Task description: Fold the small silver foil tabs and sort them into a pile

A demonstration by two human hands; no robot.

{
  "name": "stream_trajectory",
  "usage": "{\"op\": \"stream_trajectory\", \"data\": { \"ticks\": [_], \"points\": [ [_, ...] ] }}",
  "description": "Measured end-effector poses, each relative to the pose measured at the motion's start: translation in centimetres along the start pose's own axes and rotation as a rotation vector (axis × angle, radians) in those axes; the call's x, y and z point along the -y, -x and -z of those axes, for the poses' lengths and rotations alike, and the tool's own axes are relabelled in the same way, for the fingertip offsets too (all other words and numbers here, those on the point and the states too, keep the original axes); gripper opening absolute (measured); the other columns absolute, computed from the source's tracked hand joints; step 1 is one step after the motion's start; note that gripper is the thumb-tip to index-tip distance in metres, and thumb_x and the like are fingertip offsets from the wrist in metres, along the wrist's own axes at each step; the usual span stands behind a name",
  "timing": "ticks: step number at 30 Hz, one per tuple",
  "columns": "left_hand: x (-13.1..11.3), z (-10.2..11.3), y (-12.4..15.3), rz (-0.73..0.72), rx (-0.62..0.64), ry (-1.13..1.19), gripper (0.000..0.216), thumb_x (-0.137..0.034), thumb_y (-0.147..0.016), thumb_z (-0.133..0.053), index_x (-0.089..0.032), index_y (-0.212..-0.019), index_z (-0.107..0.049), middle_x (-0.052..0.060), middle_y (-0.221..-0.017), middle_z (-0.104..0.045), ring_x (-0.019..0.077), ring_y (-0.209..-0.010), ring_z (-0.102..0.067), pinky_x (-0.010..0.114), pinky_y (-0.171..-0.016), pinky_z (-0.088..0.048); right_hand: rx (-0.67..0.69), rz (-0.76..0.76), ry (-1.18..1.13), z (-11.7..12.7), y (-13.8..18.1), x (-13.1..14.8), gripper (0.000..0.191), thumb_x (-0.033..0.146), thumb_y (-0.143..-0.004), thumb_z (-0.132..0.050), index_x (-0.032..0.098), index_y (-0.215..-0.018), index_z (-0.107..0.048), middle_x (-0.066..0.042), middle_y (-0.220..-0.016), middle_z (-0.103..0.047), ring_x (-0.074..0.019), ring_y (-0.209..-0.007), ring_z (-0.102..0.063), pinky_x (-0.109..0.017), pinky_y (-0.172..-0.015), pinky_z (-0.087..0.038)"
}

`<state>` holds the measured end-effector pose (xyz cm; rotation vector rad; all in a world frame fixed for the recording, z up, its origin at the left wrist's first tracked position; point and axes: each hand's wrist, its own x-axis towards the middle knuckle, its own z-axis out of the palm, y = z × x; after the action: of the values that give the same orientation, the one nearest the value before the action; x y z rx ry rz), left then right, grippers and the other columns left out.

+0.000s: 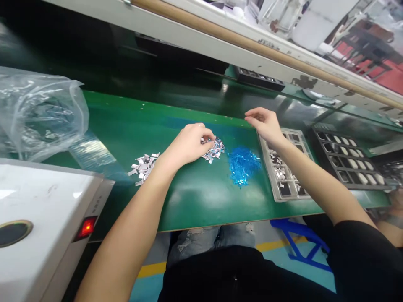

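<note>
My left hand (197,142) is closed in a loose pinch at the edge of a pile of small silvery pieces with bluish film (217,149); whatever lies between its fingertips is hidden. My right hand (264,123) hovers past the far left corner of a clear compartment tray (277,197), thumb and forefinger drawn nearly together. Anything between those tips is too small to make out. Between the hands and nearer to me lies a heap of shiny blue film strips (243,165). Several small whitish pieces (144,167) are scattered left of my left forearm, which partly covers them.
A white machine with a lit red switch (86,228) stands at the near left, with a clear plastic bag (56,113) behind it. A black tray with whitish pieces (349,159) lies at the right. A shelf edge (220,35) crosses above the green table (201,205).
</note>
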<state>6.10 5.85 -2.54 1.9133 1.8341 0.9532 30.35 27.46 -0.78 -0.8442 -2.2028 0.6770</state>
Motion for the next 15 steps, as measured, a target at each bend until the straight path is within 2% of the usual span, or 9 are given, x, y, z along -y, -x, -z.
{"op": "stream_trajectory", "data": {
  "ticks": [4, 8, 12, 15],
  "points": [
    [0.4, 0.3, 0.2, 0.032, -0.050, -0.115, 0.026, -0.026, -0.101, -0.065, -0.019, -0.110, -0.088, 0.011, -0.107, -0.078, 0.0298, -0.099, -0.073, 0.043, -0.090, -0.055, 0.043, 0.029, 0.158, -1.5, -0.6, -2.1, 0.022, 0.021, -0.091, -0.066, 0.020, -0.105, -0.084, -0.011, -0.107, -0.085, -0.0279, -0.097, -0.078, -0.046, -0.090, -0.065],
    [0.8, 0.3, 0.3, 0.069, -0.044, -0.219, 0.028, -0.023, -0.103, -0.059, -0.019, -0.109, -0.086, 0.013, -0.115, -0.079, 0.0318, -0.105, -0.075, 0.044, -0.093, -0.057, 0.002, -0.057, 0.074, -3.2, 0.2, -3.5, 0.026, 0.021, -0.095, -0.060, 0.019, -0.108, -0.083, -0.012, -0.112, -0.086, -0.0299, -0.104, -0.079, -0.046, -0.091, -0.065],
    [0.9, 0.5, 0.5, 0.064, -0.056, -0.220, 0.029, -0.027, -0.104, -0.057, -0.020, -0.109, -0.085, 0.012, -0.116, -0.080, 0.0296, -0.098, -0.076, 0.043, -0.094, -0.057, 0.023, -0.065, 0.084, -2.9, 0.8, -4.0, 0.026, 0.025, -0.099, -0.061, 0.018, -0.111, -0.083, -0.012, -0.114, -0.086, -0.0278, -0.106, -0.080, -0.042, -0.094, -0.065],
    [0.8, 0.7, 0.6, 0.066, -0.058, -0.216, 0.030, -0.030, -0.104, -0.057, -0.021, -0.110, -0.084, 0.011, -0.114, -0.080, 0.0288, -0.099, -0.075, 0.042, -0.094, -0.057, 0.085, -0.072, 0.141, -2.3, 1.3, -4.2, 0.025, 0.019, -0.094, -0.063, 0.017, -0.108, -0.084, -0.010, -0.109, -0.085, -0.0244, -0.097, -0.080, -0.040, -0.094, -0.065]
  ]
}}
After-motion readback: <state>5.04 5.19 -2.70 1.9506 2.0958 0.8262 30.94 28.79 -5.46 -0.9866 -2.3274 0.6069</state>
